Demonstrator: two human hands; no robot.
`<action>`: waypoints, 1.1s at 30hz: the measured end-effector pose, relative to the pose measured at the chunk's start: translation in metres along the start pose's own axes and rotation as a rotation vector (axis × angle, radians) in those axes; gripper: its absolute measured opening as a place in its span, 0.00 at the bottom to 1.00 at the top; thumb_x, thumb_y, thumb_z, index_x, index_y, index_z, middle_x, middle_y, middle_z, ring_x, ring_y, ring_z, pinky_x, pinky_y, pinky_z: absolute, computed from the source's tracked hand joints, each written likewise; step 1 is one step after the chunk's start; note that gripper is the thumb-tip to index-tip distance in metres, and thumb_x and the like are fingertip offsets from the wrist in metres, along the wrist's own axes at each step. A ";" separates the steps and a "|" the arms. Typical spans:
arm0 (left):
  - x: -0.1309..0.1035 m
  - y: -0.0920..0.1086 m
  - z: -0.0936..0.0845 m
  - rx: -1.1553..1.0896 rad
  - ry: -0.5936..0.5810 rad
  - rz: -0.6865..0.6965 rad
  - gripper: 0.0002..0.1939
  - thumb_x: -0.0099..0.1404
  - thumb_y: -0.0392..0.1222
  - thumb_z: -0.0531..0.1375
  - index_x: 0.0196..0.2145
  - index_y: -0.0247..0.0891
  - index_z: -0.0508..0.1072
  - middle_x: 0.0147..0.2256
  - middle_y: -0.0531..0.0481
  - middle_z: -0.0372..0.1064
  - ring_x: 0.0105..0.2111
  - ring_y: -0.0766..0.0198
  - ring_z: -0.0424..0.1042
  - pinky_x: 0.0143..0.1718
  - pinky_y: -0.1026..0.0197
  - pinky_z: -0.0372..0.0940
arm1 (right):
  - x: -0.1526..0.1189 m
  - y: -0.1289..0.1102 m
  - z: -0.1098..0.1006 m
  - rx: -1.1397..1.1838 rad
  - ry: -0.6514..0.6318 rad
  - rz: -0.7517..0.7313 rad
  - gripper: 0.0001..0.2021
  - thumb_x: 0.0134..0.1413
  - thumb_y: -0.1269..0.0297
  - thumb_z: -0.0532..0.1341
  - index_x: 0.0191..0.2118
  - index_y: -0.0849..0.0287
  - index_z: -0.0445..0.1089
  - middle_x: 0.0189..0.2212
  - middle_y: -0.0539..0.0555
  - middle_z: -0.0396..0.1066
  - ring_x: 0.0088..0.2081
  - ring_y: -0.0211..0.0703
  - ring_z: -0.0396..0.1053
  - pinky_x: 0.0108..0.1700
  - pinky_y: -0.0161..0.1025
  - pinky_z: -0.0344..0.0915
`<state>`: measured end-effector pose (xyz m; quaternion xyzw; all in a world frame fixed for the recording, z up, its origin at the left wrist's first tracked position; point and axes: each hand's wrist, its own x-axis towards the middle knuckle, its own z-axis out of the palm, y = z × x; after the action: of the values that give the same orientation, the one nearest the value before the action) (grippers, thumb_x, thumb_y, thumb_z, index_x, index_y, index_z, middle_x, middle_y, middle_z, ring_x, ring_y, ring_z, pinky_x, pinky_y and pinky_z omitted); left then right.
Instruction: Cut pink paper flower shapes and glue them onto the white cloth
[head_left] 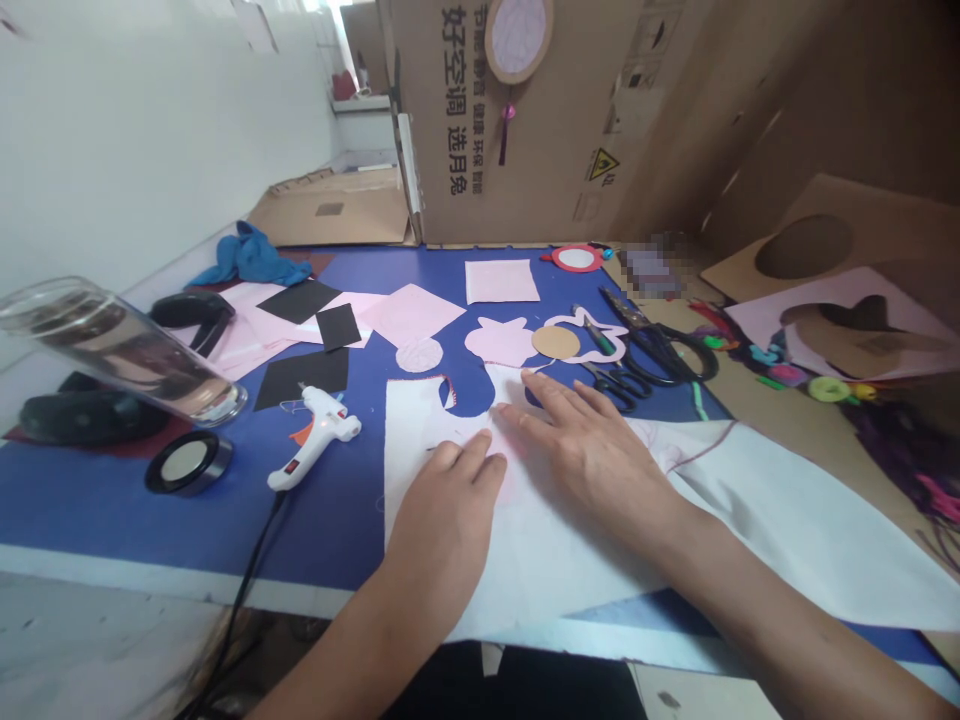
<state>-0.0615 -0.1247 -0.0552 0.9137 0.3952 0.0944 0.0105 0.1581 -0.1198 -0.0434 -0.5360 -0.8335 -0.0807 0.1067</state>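
A white cloth [555, 540] lies spread on the blue tabletop, with a rounded notch cut into its far edge and faint pink showing through near my fingertips. My left hand [448, 510] rests on the cloth below the notch, fingers slightly bent and pressing down. My right hand [600, 450] lies flat on it to the right, fingers spread, tips by the notch's right edge. Neither hand visibly grips anything. Just beyond sit a pink flower-like cutout [499, 342], a tan disc [555, 342], a white disc [419, 355] and a pink star-shaped outline [616, 332].
To the left are a glue gun [307, 450], a tape roll [189, 462], a tilted glass of liquid [150, 350] and black squares [304, 378]. Large scissors [664, 340] lie right of the cutouts. A cardboard box [555, 150] stands behind; beads and tassels [825, 388] lie far right.
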 end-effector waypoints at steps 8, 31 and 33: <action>0.001 0.002 -0.004 -0.023 -0.027 -0.022 0.21 0.76 0.25 0.53 0.60 0.34 0.76 0.68 0.39 0.71 0.51 0.49 0.73 0.52 0.46 0.74 | 0.002 -0.009 0.000 0.016 -0.033 -0.021 0.25 0.67 0.80 0.57 0.63 0.55 0.75 0.72 0.73 0.65 0.70 0.65 0.68 0.67 0.68 0.66; 0.000 -0.002 0.003 -0.004 0.024 0.004 0.21 0.75 0.26 0.54 0.60 0.33 0.78 0.67 0.37 0.73 0.49 0.48 0.74 0.53 0.44 0.75 | 0.000 -0.002 0.000 0.051 0.174 -0.024 0.24 0.67 0.81 0.56 0.63 0.61 0.76 0.66 0.72 0.73 0.63 0.63 0.76 0.61 0.63 0.73; 0.000 -0.002 0.003 0.003 0.047 0.005 0.22 0.75 0.26 0.54 0.60 0.33 0.79 0.66 0.38 0.73 0.49 0.48 0.73 0.53 0.44 0.75 | -0.002 -0.006 -0.003 0.054 0.193 -0.031 0.22 0.68 0.80 0.56 0.61 0.62 0.76 0.65 0.72 0.74 0.61 0.63 0.77 0.60 0.62 0.74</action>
<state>-0.0629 -0.1231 -0.0587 0.9123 0.3930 0.1152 -0.0002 0.1537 -0.1245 -0.0409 -0.5098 -0.8294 -0.1109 0.1998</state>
